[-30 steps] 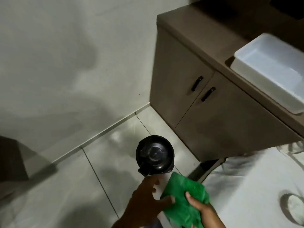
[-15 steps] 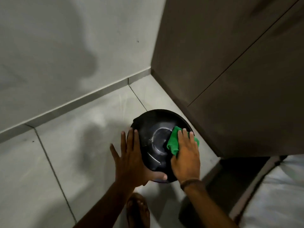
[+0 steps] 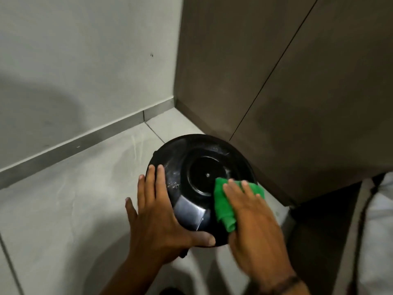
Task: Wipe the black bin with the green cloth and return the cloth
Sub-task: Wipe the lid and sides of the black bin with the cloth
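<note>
The round black bin (image 3: 197, 165) stands on the tiled floor beside the brown cabinet, seen from above with its domed lid facing me. My left hand (image 3: 155, 218) clasps the lid's left and near rim, fingers spread, thumb along the front edge. My right hand (image 3: 253, 213) lies flat on the green cloth (image 3: 223, 205), pressing it onto the right side of the lid. Part of the cloth is hidden under my palm.
A brown cabinet (image 3: 287, 86) rises right behind the bin. A grey wall (image 3: 85, 60) with a skirting strip (image 3: 85, 139) runs along the left. Pale floor tiles (image 3: 63, 209) spread to the left. White fabric (image 3: 378, 220) shows at the right edge.
I have bent down close to the bin. My left hand took hold of the lid's rim, and my right hand brought the cloth onto the lid and slid it toward the near right side.
</note>
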